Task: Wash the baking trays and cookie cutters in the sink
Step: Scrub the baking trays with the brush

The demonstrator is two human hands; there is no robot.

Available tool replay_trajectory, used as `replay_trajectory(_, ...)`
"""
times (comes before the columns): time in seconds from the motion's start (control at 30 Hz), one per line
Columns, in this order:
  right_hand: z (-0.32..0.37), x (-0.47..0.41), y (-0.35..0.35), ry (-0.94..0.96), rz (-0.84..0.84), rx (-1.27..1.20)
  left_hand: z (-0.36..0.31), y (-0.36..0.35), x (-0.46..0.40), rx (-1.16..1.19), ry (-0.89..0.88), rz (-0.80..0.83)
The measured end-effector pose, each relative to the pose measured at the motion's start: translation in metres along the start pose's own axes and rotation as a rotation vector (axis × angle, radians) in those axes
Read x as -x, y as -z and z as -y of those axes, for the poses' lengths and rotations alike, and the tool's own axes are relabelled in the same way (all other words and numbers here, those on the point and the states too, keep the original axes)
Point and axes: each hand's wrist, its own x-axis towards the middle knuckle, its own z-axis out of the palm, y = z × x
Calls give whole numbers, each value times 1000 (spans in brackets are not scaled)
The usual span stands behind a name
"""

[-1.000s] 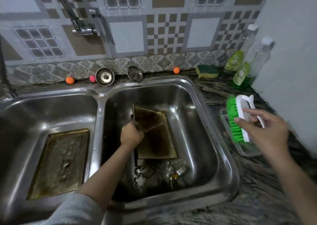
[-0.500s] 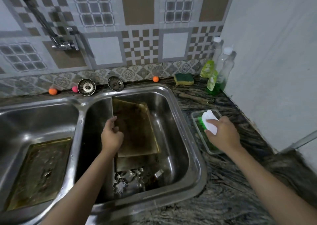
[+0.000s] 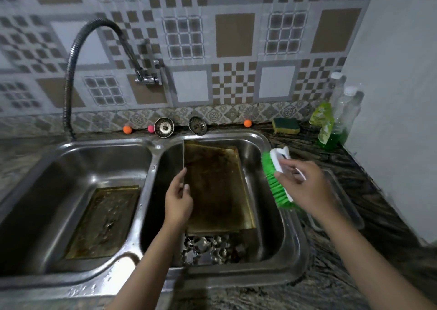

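Observation:
A greasy brown baking tray [image 3: 217, 186] stands tilted in the right basin of the steel double sink [image 3: 295, 238]. My left hand [image 3: 178, 199] grips the tray's left edge. My right hand [image 3: 303, 186] holds a white scrubbing brush with green bristles [image 3: 275, 175] over the sink's right rim, bristles turned toward the tray. Several metal cookie cutters [image 3: 208, 250] lie at the bottom of the right basin, below the tray. A second dirty tray [image 3: 104, 222] lies flat in the left basin.
A flexible-hose tap [image 3: 75, 56] arches from the tiled wall over the left basin. Two sink strainers [image 3: 163, 127], small orange and pink balls, a sponge [image 3: 285, 125] and two bottles of green liquid [image 3: 328, 130] line the back. A clear dish [image 3: 343, 205] sits on the marble counter.
My right hand has lifted the brush out of the clear dish on the counter and brought it left, over the sink's rim. My left hand keeps hold of the tilted tray.

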Motion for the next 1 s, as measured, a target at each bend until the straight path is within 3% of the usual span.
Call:
replay_trajectory(0.17,26,33,-92,193,212,98,-6,-6,20,30,-46,8)
replay_trajectory(0.23,20,8,-103,244,174,218,-10,-2,32,33,-88,34)
replay_trajectory(0.37,28,-40,-118,120,81,265,-15,2,37,62,-163,28)
replay_trajectory(0.53,50,7,-148,451,309,179,-6,26,8,31,-163,-100)
replay_trajectory(0.67,35,-60,-149,207,114,261,-6,20,6,28,-199,-11)
replay_trajectory(0.83,52,3,-159,426,293,209,-8,23,-9,67,-189,-60)
replay_trajectory(1.0,35,-54,-160,178,138,258,-6,12,-1,51,-189,-2)
